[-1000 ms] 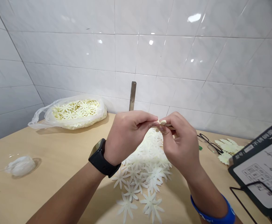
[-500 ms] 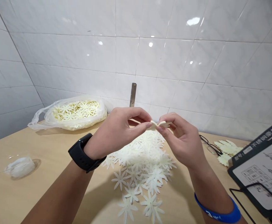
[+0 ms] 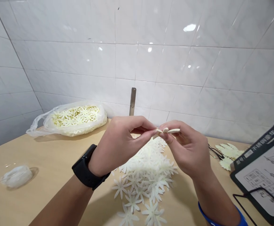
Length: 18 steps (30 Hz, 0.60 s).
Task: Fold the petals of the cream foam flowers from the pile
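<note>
Between my two hands, above the table, is a pale cream flower cutout [image 3: 174, 131] seen nearly edge-on, its petals sticking out. My left hand [image 3: 127, 142] pinches its left side between thumb and fingertips. From the other side, my right hand [image 3: 186, 147] grips it the same way, the thumb beneath the petals. Part of the cutout is hidden by my fingers. Under the hands lies a loose heap of similar flower cutouts [image 3: 148, 168], with several single ones spread toward the near edge.
A plastic bag [image 3: 79, 130] full of flower cutouts stands back left. A small clear bag with white stuff [image 3: 18, 176] lies at left. Glasses [image 3: 215, 152], more cutouts [image 3: 228, 152] and a printed box [image 3: 261, 175] are at right. A metal strip [image 3: 132, 100] rises against the tiled wall.
Both hands have shifted slightly lower in view and to the right. The flower cutout is turned between the fingers, with its petals now flatter and edge-on.
</note>
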{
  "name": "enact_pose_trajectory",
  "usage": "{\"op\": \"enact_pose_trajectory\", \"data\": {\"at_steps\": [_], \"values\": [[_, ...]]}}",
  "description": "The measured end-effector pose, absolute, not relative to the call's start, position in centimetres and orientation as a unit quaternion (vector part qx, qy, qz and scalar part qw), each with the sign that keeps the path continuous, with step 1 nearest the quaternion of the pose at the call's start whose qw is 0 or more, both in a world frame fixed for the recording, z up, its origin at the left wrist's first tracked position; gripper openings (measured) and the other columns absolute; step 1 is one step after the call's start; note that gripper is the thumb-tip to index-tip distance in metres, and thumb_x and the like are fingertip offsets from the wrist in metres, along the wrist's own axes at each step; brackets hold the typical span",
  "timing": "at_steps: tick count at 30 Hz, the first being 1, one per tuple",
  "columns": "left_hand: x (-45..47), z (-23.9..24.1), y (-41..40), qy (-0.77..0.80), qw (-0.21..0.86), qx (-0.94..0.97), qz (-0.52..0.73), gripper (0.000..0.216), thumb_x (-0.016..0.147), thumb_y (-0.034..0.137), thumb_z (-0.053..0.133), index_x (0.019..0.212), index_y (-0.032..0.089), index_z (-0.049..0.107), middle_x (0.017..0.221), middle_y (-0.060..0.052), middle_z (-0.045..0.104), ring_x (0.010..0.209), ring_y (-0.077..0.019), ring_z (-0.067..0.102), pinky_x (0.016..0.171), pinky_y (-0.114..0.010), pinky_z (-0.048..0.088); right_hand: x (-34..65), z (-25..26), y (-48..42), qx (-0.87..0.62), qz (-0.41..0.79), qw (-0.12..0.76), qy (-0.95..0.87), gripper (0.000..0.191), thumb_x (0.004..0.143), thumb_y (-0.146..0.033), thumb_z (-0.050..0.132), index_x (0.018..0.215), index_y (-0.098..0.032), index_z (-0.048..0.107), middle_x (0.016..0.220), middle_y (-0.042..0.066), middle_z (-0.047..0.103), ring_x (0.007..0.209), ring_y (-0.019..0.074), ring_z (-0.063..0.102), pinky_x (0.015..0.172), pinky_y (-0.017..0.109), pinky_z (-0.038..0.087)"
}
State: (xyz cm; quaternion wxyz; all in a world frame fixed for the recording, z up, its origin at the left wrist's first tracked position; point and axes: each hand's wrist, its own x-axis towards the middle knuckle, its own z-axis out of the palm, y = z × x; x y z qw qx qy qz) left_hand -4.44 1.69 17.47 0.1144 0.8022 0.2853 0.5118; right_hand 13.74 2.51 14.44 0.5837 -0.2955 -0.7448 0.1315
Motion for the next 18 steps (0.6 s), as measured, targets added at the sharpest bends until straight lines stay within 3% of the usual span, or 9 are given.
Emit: {"op": "enact_pose_trajectory", "data": {"at_steps": [12,18], "values": [[-3.2,16.1,2.4,0.252,0.095,0.787,0.555,0.007,0.083,0.012,0.067,0.084,0.014,0.073,0.086,-0.004,0.077,0.076,-0.0141,0.071,0.066,-0.022,0.057,13.0,14.1,2.1,-0.376,0.024,0.609,-0.698,0.012,0.086,-0.013,0.062,0.078,-0.022,0.061,0.069,-0.001,0.064,0.062,0.0148,0.061,0.056,0.028,0.046],[-2.9,15.5,2.8,0.248,0.142,0.749,0.598,0.009,0.08,0.009,0.069,0.084,0.015,0.074,0.08,-0.002,0.076,0.07,-0.0129,0.07,0.064,-0.022,0.057,13.2,14.2,2.1,-0.319,0.096,0.604,-0.724,0.014,0.088,-0.01,0.057,0.081,-0.022,0.061,0.071,-0.001,0.063,0.065,0.0148,0.062,0.06,0.028,0.048]]}}
